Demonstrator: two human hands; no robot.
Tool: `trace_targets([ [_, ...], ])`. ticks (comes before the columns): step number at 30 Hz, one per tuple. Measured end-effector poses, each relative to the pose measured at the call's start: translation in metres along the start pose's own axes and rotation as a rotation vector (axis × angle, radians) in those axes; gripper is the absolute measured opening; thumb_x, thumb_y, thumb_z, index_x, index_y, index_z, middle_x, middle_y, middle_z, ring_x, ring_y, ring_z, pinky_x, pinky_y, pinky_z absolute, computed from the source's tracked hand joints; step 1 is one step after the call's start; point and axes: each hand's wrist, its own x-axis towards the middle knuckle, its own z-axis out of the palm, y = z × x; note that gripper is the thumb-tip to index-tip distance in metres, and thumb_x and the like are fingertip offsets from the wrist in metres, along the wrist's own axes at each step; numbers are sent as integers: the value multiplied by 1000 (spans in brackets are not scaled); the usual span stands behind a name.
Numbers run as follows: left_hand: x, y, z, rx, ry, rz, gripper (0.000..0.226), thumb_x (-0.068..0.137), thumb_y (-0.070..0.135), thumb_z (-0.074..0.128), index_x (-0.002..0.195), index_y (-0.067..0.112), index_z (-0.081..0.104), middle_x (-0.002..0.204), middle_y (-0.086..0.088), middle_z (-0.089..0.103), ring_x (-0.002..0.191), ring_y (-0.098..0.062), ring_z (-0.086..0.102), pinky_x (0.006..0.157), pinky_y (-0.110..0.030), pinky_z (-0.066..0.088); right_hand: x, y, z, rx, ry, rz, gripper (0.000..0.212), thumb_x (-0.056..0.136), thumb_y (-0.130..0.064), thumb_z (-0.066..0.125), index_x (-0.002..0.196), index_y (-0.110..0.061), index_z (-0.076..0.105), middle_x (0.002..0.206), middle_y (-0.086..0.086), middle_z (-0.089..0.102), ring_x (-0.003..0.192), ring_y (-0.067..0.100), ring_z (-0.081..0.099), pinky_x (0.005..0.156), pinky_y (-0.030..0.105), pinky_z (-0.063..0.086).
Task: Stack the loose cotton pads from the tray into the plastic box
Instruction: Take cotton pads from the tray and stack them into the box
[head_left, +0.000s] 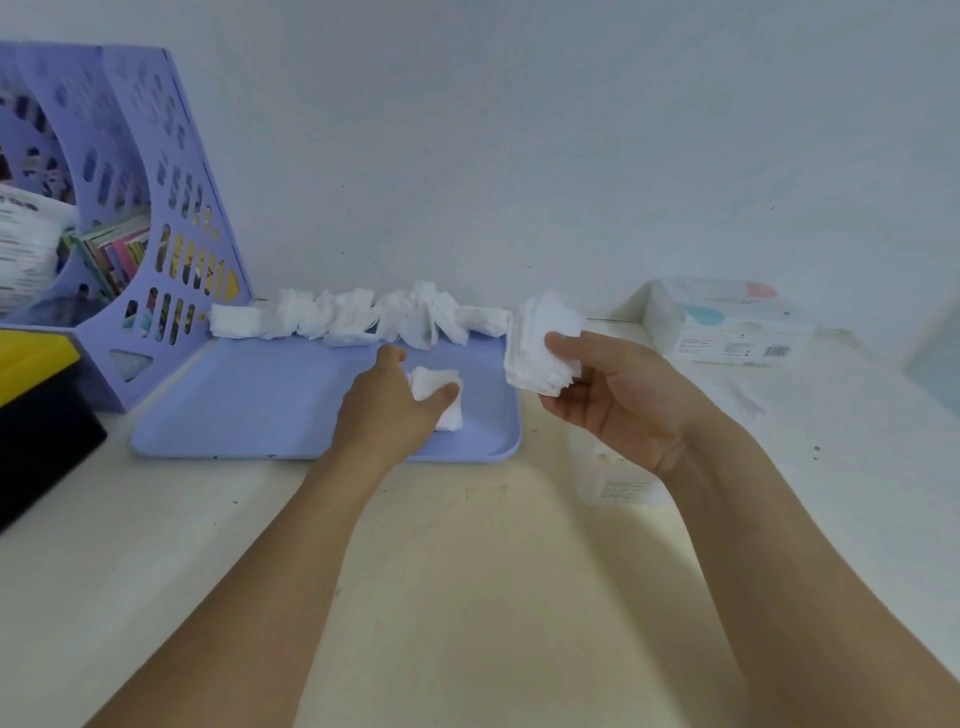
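Left hand (387, 410) grip pinches a few cotton pads (435, 387) near the tray (249, 410) right edge. Right hand (613, 395) grip clamps the gathered stack (540, 343). Recommended: align edges squarely before adding. Loose pads (358, 314) line the far edge.

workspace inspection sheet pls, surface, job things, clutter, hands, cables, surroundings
surface: pale table with dark specks.
job's things: lilac tray with loose cotton pads along its far edge; clear plastic box under the right forearm, contents unclear.
clutter: purple file rack with books, yellow and black case, tissue pack.
grippers: left hand grips a few pads on the tray; right hand holds a stack of pads.
cables: nothing seen.
surroundings: plain white wall.
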Motion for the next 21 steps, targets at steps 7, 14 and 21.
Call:
trace_targets([
  [7, -49, 61, -18, -1122, -431, -147, 66, 84, 65, 53, 126, 16, 64, 120, -7, 73, 113, -28, 69, 87, -41, 60, -2, 6, 10, -94, -113, -174, 38, 93, 1, 64, 130, -7, 60, 116, 17, 71, 102, 29, 71, 88, 38, 59],
  [14, -56, 60, -15, -1462, -673, -301, 53, 106, 42, 38, 142, 4, 52, 135, -16, 64, 119, -30, 66, 91, -47, 59, 3, 18, 12, -909, 61, -518, 30, 91, -21, 73, 120, -25, 68, 114, -13, 68, 100, 4, 62, 76, 23, 54],
  [21, -56, 57, -17, -1487, -639, -311, 47, 109, 33, 36, 136, 0, 54, 128, -19, 67, 110, -31, 71, 85, -42, 62, 3, 16, 8, -930, -183, -460, 35, 101, -20, 59, 136, -20, 59, 129, -8, 65, 121, 12, 61, 96, 35, 56],
])
